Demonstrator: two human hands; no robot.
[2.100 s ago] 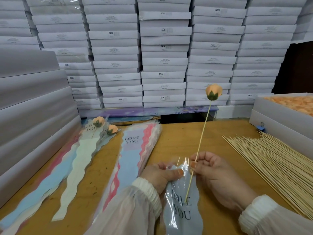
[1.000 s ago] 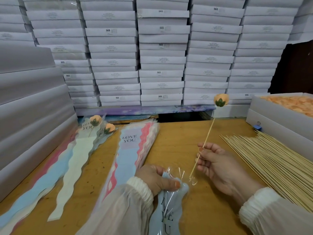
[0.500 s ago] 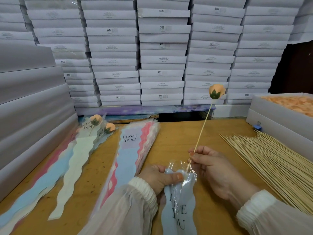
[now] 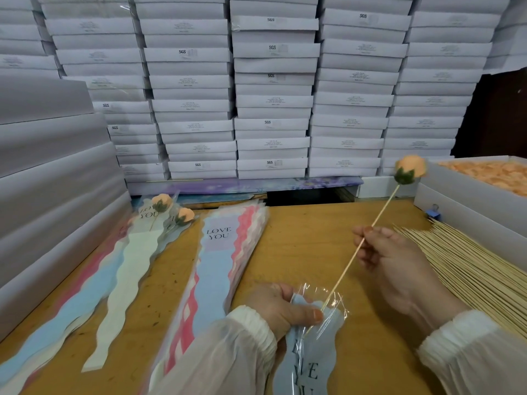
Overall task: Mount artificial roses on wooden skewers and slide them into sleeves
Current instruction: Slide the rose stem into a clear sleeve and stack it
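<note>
One peach rose on a skewer met the mouth of one pale blue sleeve.

The right hand [image 4: 390, 269] pinched the thin wooden skewer [image 4: 352, 256] mid-length, tilted, with the peach fabric rose with a green calyx [image 4: 409, 170] at its upper end and its lower tip at the clear plastic opening of the pale blue wavy-edged sleeve printed "LOVE YOU" [image 4: 309, 363]. The left hand [image 4: 281, 307] gripped that sleeve's top, thumb pressed on it, over the wooden tabletop [image 4: 308, 246]. Two finished sleeved roses [image 4: 171, 209] lay at far left, one stack of unused pastel sleeves [image 4: 219, 263] beside them, one heap of bare skewers [image 4: 467, 269] at right, touching one open white box of peach flower heads [image 4: 484, 178].
</note>
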